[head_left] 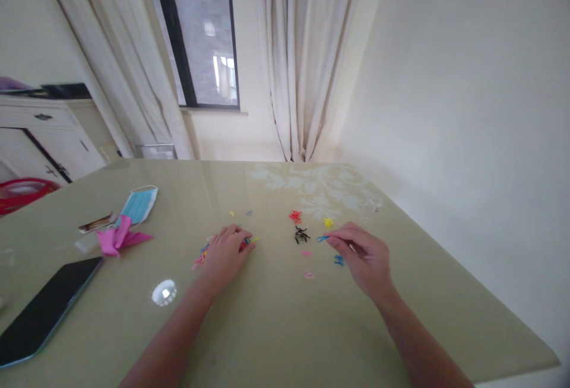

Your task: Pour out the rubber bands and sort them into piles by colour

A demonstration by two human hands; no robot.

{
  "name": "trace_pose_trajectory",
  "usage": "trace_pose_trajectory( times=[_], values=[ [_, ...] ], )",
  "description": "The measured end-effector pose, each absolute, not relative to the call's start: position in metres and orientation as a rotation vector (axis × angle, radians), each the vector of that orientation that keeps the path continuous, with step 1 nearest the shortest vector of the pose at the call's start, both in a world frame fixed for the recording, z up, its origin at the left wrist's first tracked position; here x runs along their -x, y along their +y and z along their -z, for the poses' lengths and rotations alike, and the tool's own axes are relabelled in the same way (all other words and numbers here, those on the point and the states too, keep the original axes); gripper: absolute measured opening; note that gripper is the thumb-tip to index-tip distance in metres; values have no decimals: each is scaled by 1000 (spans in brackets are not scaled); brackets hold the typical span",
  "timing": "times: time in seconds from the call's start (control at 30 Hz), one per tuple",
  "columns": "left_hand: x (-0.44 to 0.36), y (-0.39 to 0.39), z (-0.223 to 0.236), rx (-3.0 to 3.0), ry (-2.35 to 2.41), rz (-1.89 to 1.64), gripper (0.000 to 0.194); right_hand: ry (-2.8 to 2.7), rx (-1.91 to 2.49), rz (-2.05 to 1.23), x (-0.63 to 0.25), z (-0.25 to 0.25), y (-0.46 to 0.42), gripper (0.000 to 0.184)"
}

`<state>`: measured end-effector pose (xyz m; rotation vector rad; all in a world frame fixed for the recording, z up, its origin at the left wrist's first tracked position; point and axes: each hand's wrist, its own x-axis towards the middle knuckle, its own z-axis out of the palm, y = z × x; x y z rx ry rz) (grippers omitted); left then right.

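My left hand (226,255) rests on the table over a mixed heap of small coloured bands (201,256), its fingers curled down onto them. My right hand (363,256) pinches a small blue band (322,238) between thumb and forefinger, just right of a little black pile (301,234). Sorted little piles lie around: red (295,216), yellow (328,222), blue (339,260) and pink (308,274).
The glossy olive table (285,328) also bears a dark tablet (42,311) at the front left, a pink folded paper (118,238), a blue face mask (139,204) and a small wrapper (95,222). A white wall runs along the right; curtains and a window stand behind.
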<state>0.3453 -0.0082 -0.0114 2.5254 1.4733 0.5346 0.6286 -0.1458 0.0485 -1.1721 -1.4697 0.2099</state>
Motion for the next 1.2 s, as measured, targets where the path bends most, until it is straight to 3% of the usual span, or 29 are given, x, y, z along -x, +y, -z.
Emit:
trace_pose_trajectory(
  times=[0.23,0.43,0.6,0.8,0.93,1.2],
  values=[
    [-347,-7,7,-2554,1422,-446,20,-1568,1686,-182,-697,-13,-161,38],
    [-350,-10,6,-2554,1428,-502,22,-1606,1826,-134,-708,12,-172,37],
    [-347,-4,9,-2451,1397,-670,21,-1621,1827,-96,-703,17,-174,40],
    [-350,4,5,-1762,1112,-1139,28,-1568,1723,25,-682,4,-164,45],
    [-360,-8,-5,-1495,944,-1151,41,-1603,1602,-44,-651,-9,-151,42],
    [-395,-51,-2,-1445,725,-1106,37,-1691,1470,-363,-586,-26,-124,37]
  ],
)
